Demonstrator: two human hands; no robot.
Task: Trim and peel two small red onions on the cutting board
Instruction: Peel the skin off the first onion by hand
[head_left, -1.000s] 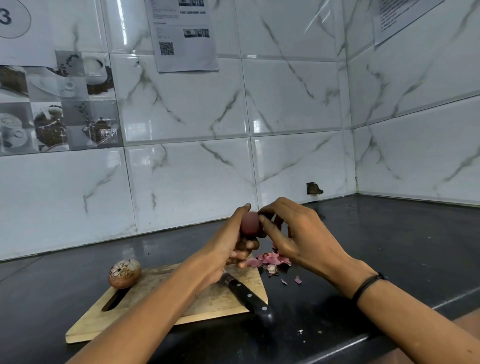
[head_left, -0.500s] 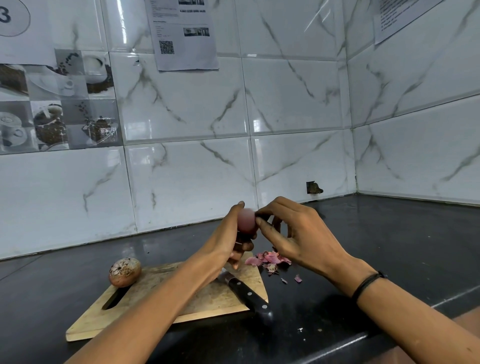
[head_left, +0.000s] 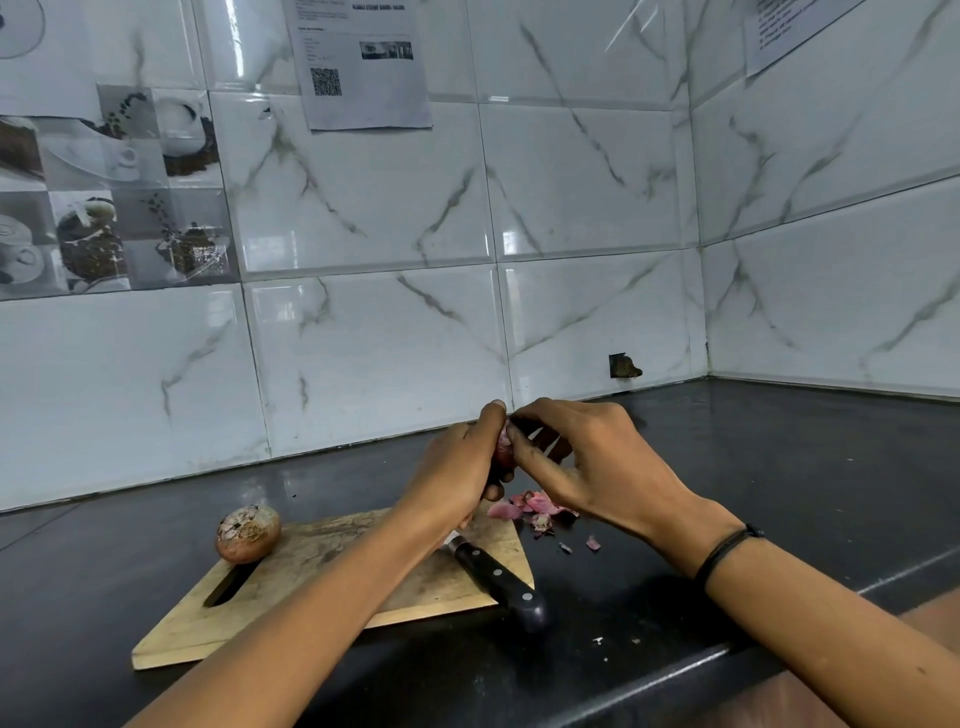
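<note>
Gripping red onion (head_left: 502, 448) in left hand (head_left: 452, 480), right hand (head_left: 597, 467) pinching its top, second onion (head_left: 248, 532) on cutting board (head_left: 301, 556)

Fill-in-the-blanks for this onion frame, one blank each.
The left hand cups an onion while the right hand picks at it; the wristband is on the ___ arm.
The second onion on the board is ___.
The knife has a ___ handle.
Peels lie by the board's ___ end.
Missing: right; unpeeled; black; right.

A QR-code sheet (head_left: 363, 62) and coffee-picture tiles (head_left: 114, 192) are on the wall above the black counter (head_left: 779, 467).
</note>
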